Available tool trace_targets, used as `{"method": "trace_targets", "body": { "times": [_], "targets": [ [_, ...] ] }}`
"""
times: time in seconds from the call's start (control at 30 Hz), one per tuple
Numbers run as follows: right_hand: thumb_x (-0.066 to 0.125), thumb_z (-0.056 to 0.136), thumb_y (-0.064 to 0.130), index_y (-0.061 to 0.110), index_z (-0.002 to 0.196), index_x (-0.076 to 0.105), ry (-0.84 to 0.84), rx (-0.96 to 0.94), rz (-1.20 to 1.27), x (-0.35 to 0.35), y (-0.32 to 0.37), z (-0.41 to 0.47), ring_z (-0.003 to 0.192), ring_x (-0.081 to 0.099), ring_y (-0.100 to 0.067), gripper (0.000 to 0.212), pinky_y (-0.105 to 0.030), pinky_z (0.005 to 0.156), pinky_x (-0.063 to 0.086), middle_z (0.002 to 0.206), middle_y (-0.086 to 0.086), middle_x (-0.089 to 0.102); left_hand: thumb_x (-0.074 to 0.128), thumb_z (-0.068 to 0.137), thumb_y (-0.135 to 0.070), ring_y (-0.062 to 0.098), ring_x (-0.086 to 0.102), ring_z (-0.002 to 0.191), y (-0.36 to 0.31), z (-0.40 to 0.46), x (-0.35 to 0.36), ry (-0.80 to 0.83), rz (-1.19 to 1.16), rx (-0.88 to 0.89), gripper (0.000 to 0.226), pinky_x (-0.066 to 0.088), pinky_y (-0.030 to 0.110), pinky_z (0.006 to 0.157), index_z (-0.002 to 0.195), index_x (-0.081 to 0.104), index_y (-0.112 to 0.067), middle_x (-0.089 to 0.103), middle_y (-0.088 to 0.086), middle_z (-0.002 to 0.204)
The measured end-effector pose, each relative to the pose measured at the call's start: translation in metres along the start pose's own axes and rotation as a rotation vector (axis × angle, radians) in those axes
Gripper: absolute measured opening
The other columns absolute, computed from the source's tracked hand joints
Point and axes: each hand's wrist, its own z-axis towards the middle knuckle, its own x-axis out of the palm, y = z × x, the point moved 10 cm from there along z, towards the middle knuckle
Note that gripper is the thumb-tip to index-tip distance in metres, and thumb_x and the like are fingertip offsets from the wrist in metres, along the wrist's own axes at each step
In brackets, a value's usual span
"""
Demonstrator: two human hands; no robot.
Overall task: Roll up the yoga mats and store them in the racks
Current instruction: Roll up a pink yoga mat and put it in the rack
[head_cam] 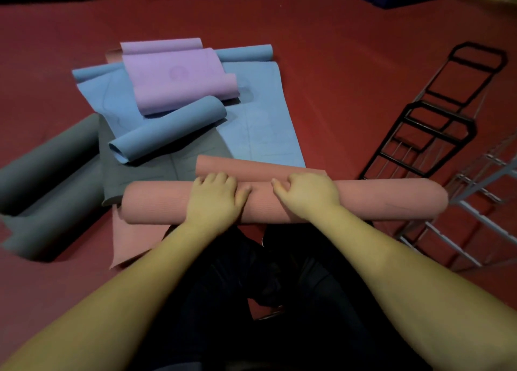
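Both hands rest on top of a pink yoga mat (363, 202) that lies rolled across the near middle of the red floor (321, 34), its roll running left to right just beyond the person's dark-clad knees; the left hand (215, 200) presses down on the roll with its fingers curled over the far side, and the right hand (306, 194) sits just to its right, fingers likewise bent over the top of the roll, so each hand grasps the mat; a loose flap of the same mat lies flat on the floor at the near left, and another edge curls up just behind the hands; beyond lies a heap of other mats: a grey mat (47, 158), partly rolled, at the left, a blue mat (260, 124) spread flat in the middle with a rolled blue end (167, 130) lying on it, and a purple mat (179, 76) curled at both ends on top, farther away; to the right a black wire rack (436, 113) lies on the floor, and a grey metal rack (481, 200) stands nearer at the right edge, just beside the roll's right end.
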Motion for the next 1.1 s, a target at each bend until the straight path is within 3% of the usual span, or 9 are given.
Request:
{"method": "trace_targets", "body": {
  "times": [0.13, 0.23, 0.3, 0.47, 0.63, 0.8, 0.93, 1.0, 1.1],
  "targets": [
    [0.026, 0.094, 0.064, 0.015, 0.113, 0.068, 0.087, 0.016, 0.026, 0.006, -0.003, 0.013, 0.110, 0.061, -0.033, 0.067, -0.037, 0.084, 0.045, 0.118, -0.014, 0.066, 0.038, 0.065, -0.089, 0.033, 0.059, 0.107, -0.001, -0.012, 0.016, 0.111, 0.141, 0.198, 0.102, 0.040, 0.052, 0.096, 0.135, 0.053, -0.016, 0.061, 0.009, 0.123],
    [0.024, 0.094, 0.063, 0.013, 0.118, 0.068, 0.166, 0.016, 0.042, 0.013, -0.003, 0.024, 0.112, 0.059, -0.034, 0.071, -0.037, 0.082, 0.043, 0.123, -0.016, 0.064, 0.069, 0.044, -0.082, 0.034, 0.055, 0.112, -0.001, -0.014, 0.029, 0.177, 0.271, 0.249, 0.124, 0.039, 0.057, 0.097, 0.146, 0.041, -0.016, 0.054, 0.012, 0.131],
    [0.024, 0.093, 0.063, 0.013, 0.120, 0.067, 0.192, 0.017, 0.048, 0.016, -0.004, 0.028, 0.113, 0.059, -0.035, 0.071, -0.037, 0.085, 0.044, 0.124, -0.018, 0.063, 0.077, 0.047, -0.074, 0.035, 0.055, 0.109, -0.001, -0.011, 0.034, 0.186, 0.307, 0.238, 0.122, 0.040, 0.055, 0.095, 0.147, 0.037, -0.017, 0.053, 0.014, 0.130],
    [0.023, 0.091, 0.065, 0.011, 0.120, 0.067, 0.237, 0.036, 0.057, 0.016, -0.007, 0.030, 0.113, 0.058, -0.035, 0.076, -0.038, 0.088, 0.044, 0.126, -0.018, 0.062, 0.064, 0.069, -0.074, 0.031, 0.050, 0.114, -0.002, -0.003, 0.030, 0.231, 0.286, 0.215, 0.102, 0.037, 0.050, 0.098, 0.148, 0.027, -0.022, 0.049, 0.010, 0.129],
    [0.022, 0.087, 0.067, 0.011, 0.122, 0.065, 0.255, 0.054, 0.087, 0.006, -0.010, 0.023, 0.113, 0.058, -0.035, 0.079, -0.041, 0.091, 0.045, 0.128, -0.018, 0.061, 0.062, 0.070, -0.071, 0.030, 0.049, 0.116, -0.007, -0.010, 0.010, 0.290, 0.230, 0.238, 0.098, 0.040, 0.049, 0.097, 0.148, 0.027, -0.022, 0.050, 0.008, 0.129],
    [0.007, 0.064, 0.079, 0.018, 0.132, 0.059, 0.415, 0.059, 0.091, 0.015, -0.015, 0.006, 0.121, 0.053, -0.036, 0.105, -0.053, 0.103, 0.040, 0.140, -0.015, 0.053, 0.068, 0.064, -0.070, 0.026, 0.048, 0.123, -0.019, -0.032, -0.012, 0.358, 0.163, 0.282, 0.104, 0.041, 0.043, 0.101, 0.149, 0.026, -0.026, 0.050, 0.002, 0.135],
    [0.020, 0.092, 0.065, 0.017, 0.142, 0.051, 0.493, -0.002, 0.107, 0.022, -0.007, 0.001, 0.137, 0.041, -0.031, 0.077, -0.044, 0.112, 0.032, 0.153, -0.014, 0.041, 0.072, 0.059, -0.071, 0.025, 0.051, 0.119, -0.018, -0.033, -0.005, 0.486, 0.093, 0.279, 0.102, 0.046, 0.041, 0.098, 0.143, 0.032, -0.030, 0.054, 0.001, 0.131],
    [0.024, 0.096, 0.060, 0.015, 0.145, 0.047, 0.555, 0.013, 0.147, 0.025, -0.005, 0.004, 0.138, 0.039, -0.031, 0.070, -0.041, 0.112, 0.031, 0.155, -0.014, 0.037, 0.073, 0.053, -0.073, 0.024, 0.053, 0.116, -0.012, -0.025, 0.003, 0.572, 0.020, 0.238, 0.100, 0.048, 0.042, 0.095, 0.138, 0.037, -0.035, 0.056, -0.002, 0.128],
    [0.031, 0.094, 0.056, 0.017, 0.121, 0.063, 0.422, -0.002, 0.153, 0.015, -0.006, 0.018, 0.114, 0.053, -0.032, 0.057, -0.038, 0.093, 0.042, 0.137, -0.015, 0.056, 0.079, 0.052, -0.068, 0.022, 0.056, 0.111, -0.006, -0.012, 0.014, 0.714, -0.093, 0.187, 0.098, 0.048, 0.039, 0.094, 0.135, 0.041, -0.034, 0.059, -0.003, 0.126]
  ]
}}
